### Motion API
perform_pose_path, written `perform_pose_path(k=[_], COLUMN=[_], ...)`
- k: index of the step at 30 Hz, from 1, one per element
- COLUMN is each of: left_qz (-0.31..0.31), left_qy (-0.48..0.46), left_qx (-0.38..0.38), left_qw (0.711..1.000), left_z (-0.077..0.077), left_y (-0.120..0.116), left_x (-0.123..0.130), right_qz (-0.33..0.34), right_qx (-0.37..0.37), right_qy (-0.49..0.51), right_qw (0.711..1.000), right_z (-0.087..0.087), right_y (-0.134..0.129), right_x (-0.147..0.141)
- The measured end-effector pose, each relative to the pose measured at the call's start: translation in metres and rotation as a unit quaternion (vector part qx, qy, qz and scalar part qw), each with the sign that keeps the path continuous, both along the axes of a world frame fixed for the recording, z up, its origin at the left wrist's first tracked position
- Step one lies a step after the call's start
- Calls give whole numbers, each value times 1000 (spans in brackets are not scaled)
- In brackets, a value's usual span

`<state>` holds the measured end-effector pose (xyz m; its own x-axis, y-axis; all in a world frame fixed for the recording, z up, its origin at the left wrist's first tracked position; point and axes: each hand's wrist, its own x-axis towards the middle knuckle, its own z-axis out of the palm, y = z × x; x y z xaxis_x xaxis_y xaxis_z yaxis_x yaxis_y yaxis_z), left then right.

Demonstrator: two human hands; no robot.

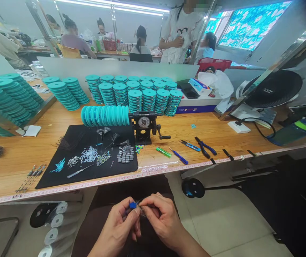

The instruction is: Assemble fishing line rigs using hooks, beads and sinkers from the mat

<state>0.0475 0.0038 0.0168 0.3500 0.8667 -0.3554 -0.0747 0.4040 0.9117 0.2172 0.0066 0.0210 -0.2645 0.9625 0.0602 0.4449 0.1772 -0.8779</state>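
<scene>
Below the table's front edge, over a dark apron, my left hand (123,223) pinches a small blue piece (133,205) between thumb and forefinger. Close beside it, almost touching, my right hand (160,217) has its thumb and forefinger pressed together on a thin, line-like thing too small to make out. On the table lies a black mat (107,167) with small metal parts, clear beads (89,154), turquoise pieces (59,165) and grey cylinders (125,154). A black winding device (144,123) with a crank stands behind it, carrying a row of turquoise spools (105,116).
Stacks of turquoise spools (135,94) line the table's back. Blue-handled pliers (205,147), a blue cutter (189,145), a blue screwdriver (179,156) and a green tube (163,152) lie right of centre. Several people are beyond the partition (70,67); a bottle (289,132) rests far right.
</scene>
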Motion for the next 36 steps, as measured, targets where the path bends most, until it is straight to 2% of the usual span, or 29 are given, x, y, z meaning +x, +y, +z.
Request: perform_pose_path(k=[5,10,13,17,19,24,29,32,36], left_qz=[6,-5,-12,-31,-38,-27,-60,-28,-5], left_qy=[-15,-51,-66,-28,3,82,68,59,94], left_qx=[-8,-36,-67,-70,-39,105,45,55,73], left_qw=[1000,998,996,997,999,991,995,996,993], left_z=[-1,-14,-18,-10,-5,1,-4,-10,-11], left_y=[2,0,0,2,4,8,1,-6,-9], left_x=[2,1,0,-2,-4,-9,-6,-2,3], right_qz=[-4,10,21,16,15,-19,-84,-108,-104], right_qx=[-3,-62,-90,-130,-156,-224,-285,-286,-284], right_qy=[24,121,147,135,150,276,396,401,420], right_qw=[1000,991,985,982,976,934,869,864,855], right_z=[-4,-9,-9,-9,-9,-15,-24,-27,-21], right_y=[0,3,3,0,-1,1,-2,-7,-11], right_x=[1,2,2,-1,-2,-10,-20,-24,-27])
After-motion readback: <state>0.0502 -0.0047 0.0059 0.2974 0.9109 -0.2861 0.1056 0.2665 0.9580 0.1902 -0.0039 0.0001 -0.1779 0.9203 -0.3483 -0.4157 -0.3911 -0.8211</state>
